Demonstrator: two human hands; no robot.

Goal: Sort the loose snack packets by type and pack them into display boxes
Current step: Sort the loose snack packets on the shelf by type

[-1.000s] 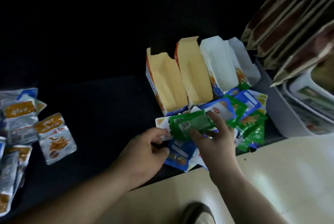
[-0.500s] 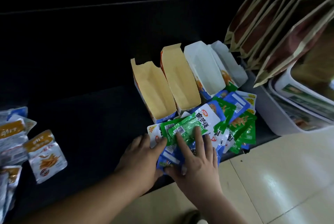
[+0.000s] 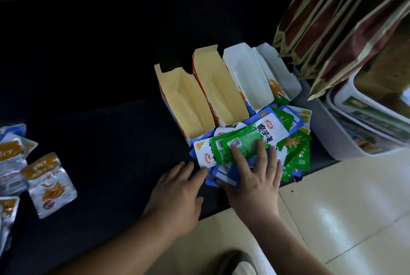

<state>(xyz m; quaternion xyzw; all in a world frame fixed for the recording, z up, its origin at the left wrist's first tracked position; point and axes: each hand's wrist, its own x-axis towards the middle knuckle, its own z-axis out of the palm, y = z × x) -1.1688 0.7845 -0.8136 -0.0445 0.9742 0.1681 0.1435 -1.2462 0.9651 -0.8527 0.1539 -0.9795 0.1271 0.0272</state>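
Four display boxes [image 3: 218, 90] are seen standing side by side on a dark counter [image 3: 111, 141], open at the top and tipped back. Tan lining is shown in the two on the left and white lining in the two on the right. Just in front of them, at the counter's near edge, a pile of green and blue packets [image 3: 295, 148] is heaped, touching the feet of the boxes.

The right hand [image 3: 255, 177] is laid flat on this pile with its fingers spread and straight; a green packet [image 3: 244, 141] on top is pressed under the fingertips. The left hand [image 3: 177, 192] is held at the pile's left side, fingers extended and close together, their tips met by the edge of a white-ended packet [image 3: 205, 154]; whether anything is tucked beneath the palm cannot be told.

Well apart, at the far left of the counter, orange-and-silver packets [image 3: 50, 183] are spread loosely, some overlapping.

To the right of the boxes a row of brown bags [image 3: 332, 19] is leaned over a white tub [image 3: 337, 132], in which what may be printed cartons are stacked, though the view there is blurred. A pale tiled floor [image 3: 343, 208] is seen below the counter edge, and the toe of a shoe [image 3: 239, 263] at the bottom.
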